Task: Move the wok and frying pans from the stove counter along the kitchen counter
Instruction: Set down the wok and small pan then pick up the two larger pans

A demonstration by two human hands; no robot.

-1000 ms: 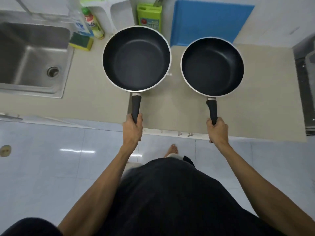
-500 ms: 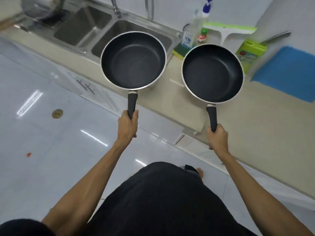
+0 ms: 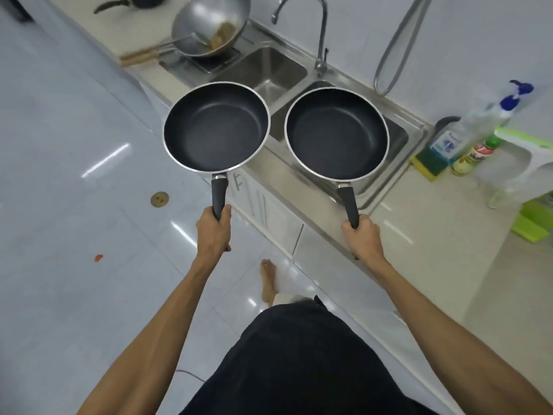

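Left hand (image 3: 213, 232): fingers curled tight around the end of the black handle of the left frying pan (image 3: 216, 127), thumb lying up along the handle. Pan held in the air, level, its bowl straight out past the fingertips, over the counter edge and the floor (image 3: 74, 175) beside it; empty, dark inside, bright rim.

Right hand (image 3: 362, 236): fingers wrapped closed on the handle end of the right frying pan (image 3: 336, 133). This pan also off any surface, bowl out beyond the knuckles, over the near basin of the double sink (image 3: 398, 136). Rims of the two pans near each other, not touching.

Beyond both pans, further from the fingers: faucet (image 3: 320, 31) behind the sink, a hose loop (image 3: 398, 46) on the wall. Wok (image 3: 209, 25), steel, tilted, sits on the drainboard at the far side of the sink, well apart from the left-hand fingers; something brown inside it, cannot tell what. Its wooden handle (image 3: 139, 56) points toward the floor side.

Out to the side of the right-hand fingers, on the counter (image 3: 434, 235): sponge (image 3: 431, 163), soap bottle (image 3: 475, 127), small green-capped bottle (image 3: 474, 155)

One bare foot (image 3: 268, 283) visible on the floor between the forearms
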